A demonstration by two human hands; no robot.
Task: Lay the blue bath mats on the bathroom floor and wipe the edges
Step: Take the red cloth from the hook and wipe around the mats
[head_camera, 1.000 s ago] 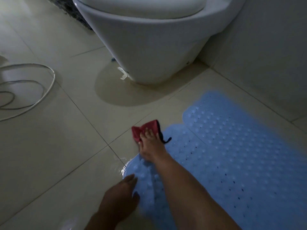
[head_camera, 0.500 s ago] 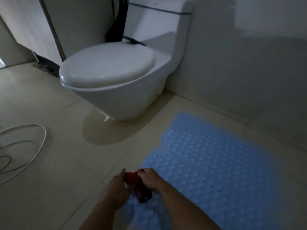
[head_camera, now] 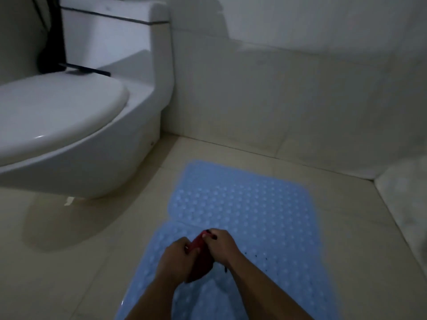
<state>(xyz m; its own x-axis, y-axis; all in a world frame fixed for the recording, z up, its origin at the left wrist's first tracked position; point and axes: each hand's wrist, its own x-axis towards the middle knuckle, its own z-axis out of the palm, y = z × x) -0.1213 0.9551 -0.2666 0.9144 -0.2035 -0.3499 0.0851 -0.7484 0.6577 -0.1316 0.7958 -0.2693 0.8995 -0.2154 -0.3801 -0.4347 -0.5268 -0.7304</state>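
Note:
Two blue bath mats lie end to end on the tiled floor: the far mat reaches toward the wall, the near mat runs down to the bottom edge. A seam shows where they meet. Over the near mat both hands hold a red cloth lifted off the floor. My left hand grips its left side. My right hand pinches its top end. Most of the cloth is hidden between the hands.
A white toilet with its lid down stands at the left, its cistern against the back wall. The tiled wall runs across behind the mats. A raised pale ledge borders the floor at the right. Bare tiles lie left of the mats.
My right hand lifted the red cloth off the mat's corner, and my left hand came off the mat edge to take hold of it too. The view swung up and right.

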